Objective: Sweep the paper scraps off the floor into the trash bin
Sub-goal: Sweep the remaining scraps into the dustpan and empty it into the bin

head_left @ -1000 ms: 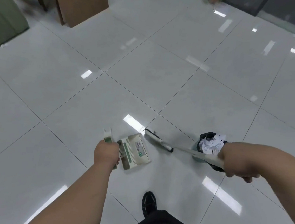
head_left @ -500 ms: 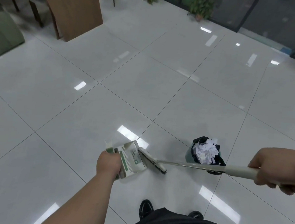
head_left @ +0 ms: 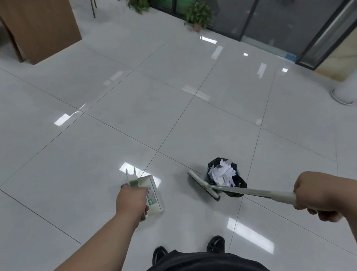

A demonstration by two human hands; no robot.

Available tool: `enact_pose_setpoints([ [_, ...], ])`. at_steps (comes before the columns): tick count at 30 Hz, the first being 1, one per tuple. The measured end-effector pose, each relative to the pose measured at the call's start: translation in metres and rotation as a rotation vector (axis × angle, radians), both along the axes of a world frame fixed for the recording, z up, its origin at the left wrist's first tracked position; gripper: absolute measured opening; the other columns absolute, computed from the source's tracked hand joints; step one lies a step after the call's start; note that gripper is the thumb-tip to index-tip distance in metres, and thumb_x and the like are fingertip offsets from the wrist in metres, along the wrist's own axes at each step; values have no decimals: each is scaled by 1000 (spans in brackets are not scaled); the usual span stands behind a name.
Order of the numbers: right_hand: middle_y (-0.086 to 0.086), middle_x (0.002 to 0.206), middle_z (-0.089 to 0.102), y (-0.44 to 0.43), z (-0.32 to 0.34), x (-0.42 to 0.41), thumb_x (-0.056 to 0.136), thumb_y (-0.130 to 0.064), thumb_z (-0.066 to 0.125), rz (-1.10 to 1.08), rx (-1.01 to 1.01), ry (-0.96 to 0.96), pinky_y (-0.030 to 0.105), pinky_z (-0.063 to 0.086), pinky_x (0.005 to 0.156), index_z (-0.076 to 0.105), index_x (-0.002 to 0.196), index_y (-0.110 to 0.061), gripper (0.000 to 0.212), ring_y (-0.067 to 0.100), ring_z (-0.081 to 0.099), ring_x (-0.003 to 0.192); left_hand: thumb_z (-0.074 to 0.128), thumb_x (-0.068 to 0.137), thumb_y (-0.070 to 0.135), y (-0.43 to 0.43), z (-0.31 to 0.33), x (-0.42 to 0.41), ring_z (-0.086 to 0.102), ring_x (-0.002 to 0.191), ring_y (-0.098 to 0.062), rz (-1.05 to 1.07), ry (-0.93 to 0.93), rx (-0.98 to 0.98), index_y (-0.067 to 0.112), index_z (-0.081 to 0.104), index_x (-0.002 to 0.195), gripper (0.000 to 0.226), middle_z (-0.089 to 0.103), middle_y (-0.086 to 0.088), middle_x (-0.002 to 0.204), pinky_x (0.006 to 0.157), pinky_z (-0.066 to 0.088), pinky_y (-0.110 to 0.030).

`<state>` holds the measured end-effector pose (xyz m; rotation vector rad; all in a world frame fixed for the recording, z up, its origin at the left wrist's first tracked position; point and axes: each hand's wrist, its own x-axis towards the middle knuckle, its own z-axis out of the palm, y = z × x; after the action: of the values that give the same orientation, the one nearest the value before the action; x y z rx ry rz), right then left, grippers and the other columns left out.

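While paper scraps (head_left: 222, 175) heap in the trash bin (head_left: 240, 182), both hands hold tools.
Right of centre, the bin's near side is crossed by the broom (head_left: 202, 185), gripped in the right hand (head_left: 317, 196), a closed fist. The left hand (head_left: 132, 198) curls over the handle of the dustpan (head_left: 154, 195); only the pan's labelled back shows.

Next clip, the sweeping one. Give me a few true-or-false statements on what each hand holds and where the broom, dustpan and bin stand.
1. The left hand grips the dustpan. True.
2. The right hand is empty. False: it grips the broom handle.
3. Paper scraps lie in the trash bin. True.
4. The broom head touches the dustpan. False: they are apart; the head is beside the bin.
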<state>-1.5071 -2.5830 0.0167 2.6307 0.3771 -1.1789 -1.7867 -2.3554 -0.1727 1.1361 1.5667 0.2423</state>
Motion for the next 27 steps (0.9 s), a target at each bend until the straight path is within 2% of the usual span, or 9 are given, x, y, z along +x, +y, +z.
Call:
enact_pose_setpoints([
  [3, 13, 58, 50, -15, 4, 6, 82, 2, 57, -50, 40, -33, 22, 35, 44, 60, 81, 4, 4, 22, 40, 40, 53, 90, 4, -9, 4, 18, 49, 46, -19, -67, -12, -6, 1, 58, 99, 11, 59, -12, 73, 29, 29, -14],
  [7, 14, 59, 50, -33, 8, 19, 84, 3, 57, -131, 89, -71, 22, 35, 44, 60, 86, 7, 5, 22, 39, 38, 51, 87, 4, -20, 7, 42, 51, 46, -24, -132, -32, -42, 4, 60, 84, 9, 59, -15, 63, 47, 42, -27],
  [12, 15, 63, 50, -54, 7, 36, 86, 3, 58, -220, 138, -100, 23, 35, 44, 56, 84, 5, 3, 22, 40, 40, 54, 93, 14, -35, 9, 70, 52, 47, -26, -186, -69, -47, 6, 58, 79, 16, 57, -9, 58, 54, 46, -33],
  [19, 16, 65, 50, -86, -4, 64, 86, 1, 58, -256, 168, -87, 24, 36, 45, 58, 90, 8, 8, 24, 43, 39, 50, 87, 9, -58, 12, 119, 50, 50, -25, -200, -64, -115, 5, 57, 87, 7, 56, -13, 67, 55, 46, -33],
  [23, 16, 65, 51, -109, -14, 83, 87, 0, 57, -253, 166, -28, 24, 37, 46, 61, 99, 10, 16, 24, 45, 40, 54, 90, 8, -74, 18, 143, 48, 48, -23, -185, -65, -110, 6, 56, 85, 6, 53, -12, 62, 55, 44, -33],
  [27, 14, 65, 53, -137, -26, 99, 85, -2, 57, -244, 117, 0, 24, 39, 45, 59, 93, 3, 10, 24, 47, 38, 53, 86, 2, -89, 32, 164, 46, 44, -22, -148, -70, -62, 7, 54, 79, 9, 50, -8, 53, 56, 42, -34],
])
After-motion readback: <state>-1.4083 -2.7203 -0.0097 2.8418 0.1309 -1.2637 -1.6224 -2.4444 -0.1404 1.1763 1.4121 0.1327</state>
